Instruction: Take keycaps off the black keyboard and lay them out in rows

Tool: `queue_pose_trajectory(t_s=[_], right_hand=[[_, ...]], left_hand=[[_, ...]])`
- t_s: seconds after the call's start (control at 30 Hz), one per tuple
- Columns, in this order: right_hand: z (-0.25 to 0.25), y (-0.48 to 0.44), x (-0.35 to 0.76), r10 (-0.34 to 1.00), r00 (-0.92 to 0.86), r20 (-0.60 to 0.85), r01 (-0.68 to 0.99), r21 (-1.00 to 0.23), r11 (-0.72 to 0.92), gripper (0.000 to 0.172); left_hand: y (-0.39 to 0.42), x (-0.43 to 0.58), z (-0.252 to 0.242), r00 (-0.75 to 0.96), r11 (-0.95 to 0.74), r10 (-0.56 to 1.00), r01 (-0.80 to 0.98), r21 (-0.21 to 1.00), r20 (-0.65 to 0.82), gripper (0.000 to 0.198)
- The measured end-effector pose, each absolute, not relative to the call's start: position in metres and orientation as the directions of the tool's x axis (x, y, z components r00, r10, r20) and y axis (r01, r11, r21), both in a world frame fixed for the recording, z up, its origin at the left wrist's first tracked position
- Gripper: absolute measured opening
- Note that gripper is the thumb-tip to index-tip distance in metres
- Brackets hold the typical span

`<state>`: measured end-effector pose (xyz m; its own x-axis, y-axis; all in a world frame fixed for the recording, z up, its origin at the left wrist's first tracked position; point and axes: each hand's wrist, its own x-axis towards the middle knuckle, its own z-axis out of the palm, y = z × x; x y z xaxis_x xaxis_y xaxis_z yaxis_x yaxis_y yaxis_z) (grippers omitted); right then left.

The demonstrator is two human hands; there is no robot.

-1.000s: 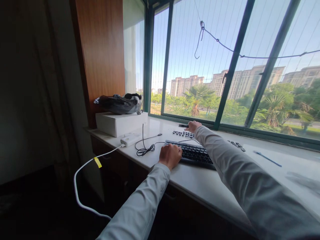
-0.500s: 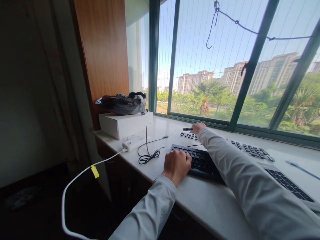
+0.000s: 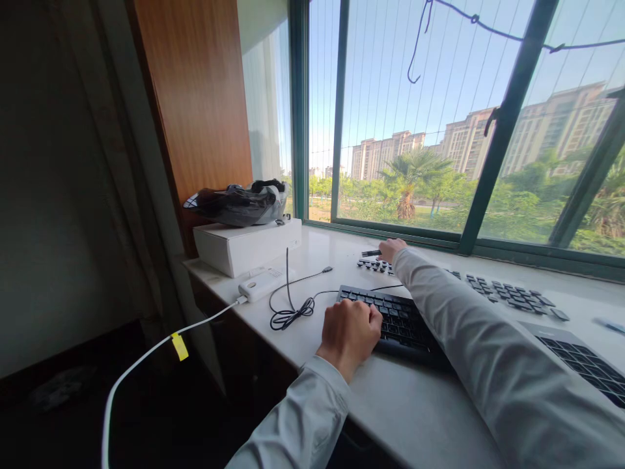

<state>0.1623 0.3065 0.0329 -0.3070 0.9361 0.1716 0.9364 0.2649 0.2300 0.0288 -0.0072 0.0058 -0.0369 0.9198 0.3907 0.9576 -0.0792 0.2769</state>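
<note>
My left hand (image 3: 349, 332) is closed in a fist over the near left end of a black keyboard (image 3: 410, 339). Its fingertips are hidden beneath the knuckles. Farther off, my right hand (image 3: 392, 249) reaches across the keyboard toward the window side, fingers closed. At its fingertips is a narrow black bar-shaped piece (image 3: 371, 253), pointing left; its kind is unclear. Just below that hand lie several loose black keycaps (image 3: 375, 266). More loose keycaps (image 3: 512, 293) are laid out in rows to the right of my forearm, which covers part of the keyboard and the table.
A coiled black cable (image 3: 293, 316) lies left of the keyboard, by a white adapter (image 3: 258, 284) with a white cord (image 3: 146, 355). Behind stands a white box (image 3: 244, 247) with a plastic-wrapped bundle (image 3: 244, 203) on top. A laptop (image 3: 581, 358) sits at the right, below the window.
The view has shifted slightly, so the scene sits a little differently in frame. Both hands stay at nearly the same places relative to the keyboard and keycaps.
</note>
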Motion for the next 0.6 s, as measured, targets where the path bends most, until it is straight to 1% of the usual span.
queue_pose_trajectory(t_s=[0.3,0.6], right_hand=[[0.0266,0.3083,0.1636,0.932,-0.321,0.17,0.928,0.255,0.273,0.042],[0.0302,0.3057,0.1667,0.93,-0.315,0.188,0.935,0.231,0.27,0.04]], left_hand=[[-0.0094,0.0287,0.0076,-0.042,-0.077,0.917,0.958,0.278,0.397,0.05],[-0.0065,0.0283,0.0038,-0.045,-0.083,0.907,0.956,0.282,0.419,0.05]])
